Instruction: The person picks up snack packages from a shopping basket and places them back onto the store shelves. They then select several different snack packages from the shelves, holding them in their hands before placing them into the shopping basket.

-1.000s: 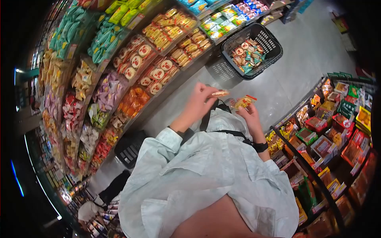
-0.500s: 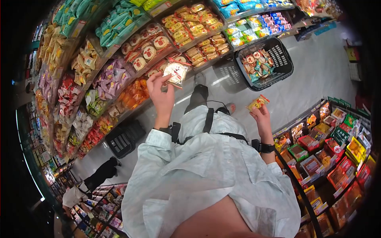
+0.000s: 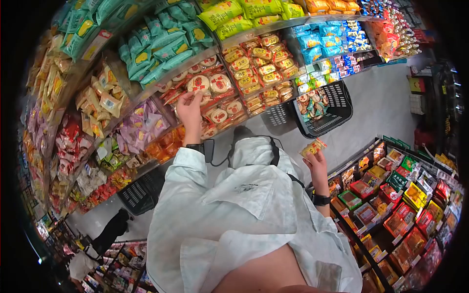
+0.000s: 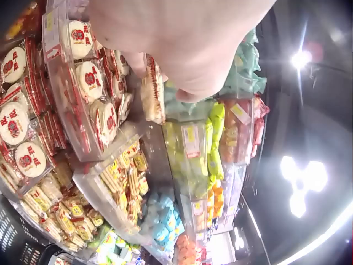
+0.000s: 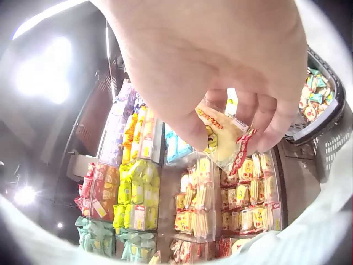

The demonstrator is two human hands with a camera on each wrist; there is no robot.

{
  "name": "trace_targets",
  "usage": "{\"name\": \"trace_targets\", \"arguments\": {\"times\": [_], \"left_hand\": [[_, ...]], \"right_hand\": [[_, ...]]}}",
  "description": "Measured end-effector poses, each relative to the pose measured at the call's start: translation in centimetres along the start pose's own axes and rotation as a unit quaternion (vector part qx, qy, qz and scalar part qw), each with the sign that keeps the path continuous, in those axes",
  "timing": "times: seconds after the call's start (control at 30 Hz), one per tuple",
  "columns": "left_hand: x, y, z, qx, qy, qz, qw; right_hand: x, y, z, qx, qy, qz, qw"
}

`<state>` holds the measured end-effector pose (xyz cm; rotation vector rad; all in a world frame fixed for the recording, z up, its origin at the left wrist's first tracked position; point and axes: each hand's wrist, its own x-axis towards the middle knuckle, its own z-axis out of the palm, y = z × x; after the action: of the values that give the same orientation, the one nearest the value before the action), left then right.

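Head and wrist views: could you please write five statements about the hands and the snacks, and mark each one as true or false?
1. The right hand holds a yellow-printed packet. True.
2. The left hand holds nothing. False: it pinches a cracker packet.
3. The left hand is beside the round crackers. True.
4. The black basket at upper right in the head view is empty. False: wrapped snacks lie in it.
5. Teal packets lie above the round crackers. True.
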<state>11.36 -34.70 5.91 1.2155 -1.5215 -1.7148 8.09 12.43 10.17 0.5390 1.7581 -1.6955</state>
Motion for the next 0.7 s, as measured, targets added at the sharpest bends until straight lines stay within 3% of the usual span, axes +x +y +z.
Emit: {"name": "trace_targets", "arguments": {"times": [0.1, 0.13, 0.27, 0.37, 0.5, 0.6, 0.7], "left_hand": [[2.6, -1.4, -0.4, -0.017, -0.039, -0.007, 0.999], [3.4, -1.8, -0.3, 0.038, -0.036, 0.038, 0.998], [5.2, -0.7, -1.0, 0.046, -0.049, -0.008, 0.998], [6.1, -0.1, -1.2, -0.047, -0.036, -0.04, 0.997], [7.3, -0.3, -1.3, -0.063, -0.01, -0.069, 0.996], [8.1, -0.2, -1.0, -0.054, 0.019, -0.053, 0.997], [8.7, 1.0, -0.1, -0.042, -0.015, 0.044, 0.998]], "right_hand": [[-0.1, -0.6, 2.1, -0.011, 0.021, 0.001, 1.0], [-0.1, -0.5, 2.4, -0.014, 0.029, 0.002, 0.999], [-1.1, -1.8, 4.6, -0.009, 0.044, -0.016, 0.999], [-0.9, -1.9, 4.9, -0.005, 0.053, -0.012, 0.998], [-0.6, -2.5, 5.6, -0.015, 0.05, -0.008, 0.999], [-0.2, -3.0, 5.7, -0.023, 0.043, -0.009, 0.999], [0.5, -2.8, 5.2, -0.043, 0.039, -0.005, 0.998]]}}
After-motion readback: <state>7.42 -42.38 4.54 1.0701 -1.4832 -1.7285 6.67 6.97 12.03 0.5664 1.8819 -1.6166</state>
